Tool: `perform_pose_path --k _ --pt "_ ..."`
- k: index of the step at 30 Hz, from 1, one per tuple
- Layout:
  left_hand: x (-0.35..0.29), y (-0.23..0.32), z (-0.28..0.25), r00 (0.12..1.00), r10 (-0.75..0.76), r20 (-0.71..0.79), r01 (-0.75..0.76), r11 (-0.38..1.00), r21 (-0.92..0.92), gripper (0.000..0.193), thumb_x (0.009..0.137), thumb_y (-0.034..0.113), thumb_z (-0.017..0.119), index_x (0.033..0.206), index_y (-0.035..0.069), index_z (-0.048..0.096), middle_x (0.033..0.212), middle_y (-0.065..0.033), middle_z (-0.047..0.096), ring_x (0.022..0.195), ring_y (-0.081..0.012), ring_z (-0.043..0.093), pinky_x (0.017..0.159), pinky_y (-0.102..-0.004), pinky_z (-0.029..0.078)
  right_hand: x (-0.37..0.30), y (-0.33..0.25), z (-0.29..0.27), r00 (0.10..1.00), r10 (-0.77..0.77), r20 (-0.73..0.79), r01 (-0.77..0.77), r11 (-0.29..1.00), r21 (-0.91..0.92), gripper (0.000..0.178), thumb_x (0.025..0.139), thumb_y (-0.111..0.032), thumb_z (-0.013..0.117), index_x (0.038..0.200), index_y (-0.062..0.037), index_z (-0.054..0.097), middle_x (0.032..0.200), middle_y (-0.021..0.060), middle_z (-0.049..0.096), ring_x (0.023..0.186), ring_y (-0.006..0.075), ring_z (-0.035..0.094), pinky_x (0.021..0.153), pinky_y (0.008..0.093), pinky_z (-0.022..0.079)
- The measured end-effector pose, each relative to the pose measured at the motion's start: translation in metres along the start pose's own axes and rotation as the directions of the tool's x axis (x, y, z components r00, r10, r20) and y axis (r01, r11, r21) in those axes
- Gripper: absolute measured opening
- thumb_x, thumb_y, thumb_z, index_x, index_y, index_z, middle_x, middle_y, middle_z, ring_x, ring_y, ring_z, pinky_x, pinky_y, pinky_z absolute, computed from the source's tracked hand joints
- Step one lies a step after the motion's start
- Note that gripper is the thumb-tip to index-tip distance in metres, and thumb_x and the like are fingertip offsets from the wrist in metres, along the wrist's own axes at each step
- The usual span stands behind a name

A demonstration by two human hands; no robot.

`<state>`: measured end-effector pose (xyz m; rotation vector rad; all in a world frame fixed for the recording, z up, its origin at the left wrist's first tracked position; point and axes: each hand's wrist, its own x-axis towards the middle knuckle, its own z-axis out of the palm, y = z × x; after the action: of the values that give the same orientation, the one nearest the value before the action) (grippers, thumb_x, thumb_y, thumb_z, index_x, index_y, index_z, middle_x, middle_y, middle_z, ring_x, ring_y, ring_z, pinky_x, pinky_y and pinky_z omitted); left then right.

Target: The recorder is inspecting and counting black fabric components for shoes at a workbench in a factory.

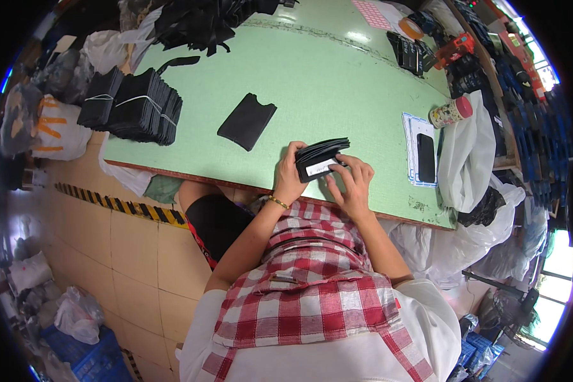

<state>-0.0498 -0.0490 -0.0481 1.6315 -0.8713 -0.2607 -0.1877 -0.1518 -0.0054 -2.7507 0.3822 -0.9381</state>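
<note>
A black wallet (315,151) is held spread apart over the near edge of the green table, with its stacked leaves fanned at the top. A white label (320,168) shows on its lower inner side. My left hand (291,173) grips the wallet's left end, thumb on the near side. At the right end, the fingers of my right hand (353,183) are bent against the wallet beside the label; its fingertips partly hide that edge. A flat dark sleeve (248,122) with a notched top lies on the table, left of the wallet and apart from both hands.
Stacks of black flat pieces (143,105) bound with white bands stand at the table's left. A phone (426,158) rests on papers at the right, near a patterned cup (451,113). Black pieces (200,25) are heaped at the far left, and an orange tape dispenser (455,51) sits far right.
</note>
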Motion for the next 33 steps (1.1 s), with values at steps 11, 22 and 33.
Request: perform_pose_path --k 11,22,33 --pt "0.001 0.003 -0.002 1.000 -0.010 0.011 0.010 0.999 -0.048 0.049 0.072 0.008 0.072 0.112 0.008 0.044 0.094 -0.0165 0.061 0.088 -0.0388 0.062 0.072 -0.0425 0.049 0.025 -0.021 -0.009 0.970 -0.050 0.236 -0.005 0.974 0.224 0.024 0.080 -0.017 0.068 0.101 -0.0086 0.063 0.110 0.0082 0.057 0.103 0.0262 0.051 0.088 0.0383 0.035" --pt "0.004 0.004 -0.003 0.998 0.061 0.007 -0.061 0.998 -0.020 0.040 0.072 0.002 0.067 0.110 0.004 0.054 0.097 -0.0147 0.063 0.090 -0.0331 0.062 0.077 -0.0375 0.049 0.027 -0.009 -0.024 0.944 0.020 0.329 -0.151 0.913 0.380 0.015 0.080 -0.010 0.067 0.094 -0.0065 0.063 0.102 0.0051 0.062 0.104 0.0233 0.053 0.095 0.0366 0.030" --pt "0.003 0.006 -0.003 0.997 0.079 -0.012 -0.079 0.997 0.020 0.036 0.072 0.002 0.065 0.107 0.005 0.056 0.099 -0.0139 0.063 0.093 -0.0357 0.059 0.079 -0.0411 0.048 0.021 0.040 -0.038 0.831 0.480 0.282 -0.493 0.402 0.771 0.006 0.092 -0.007 0.059 0.093 -0.0016 0.056 0.088 0.0095 0.067 0.085 0.0130 0.061 0.081 0.0260 0.046"
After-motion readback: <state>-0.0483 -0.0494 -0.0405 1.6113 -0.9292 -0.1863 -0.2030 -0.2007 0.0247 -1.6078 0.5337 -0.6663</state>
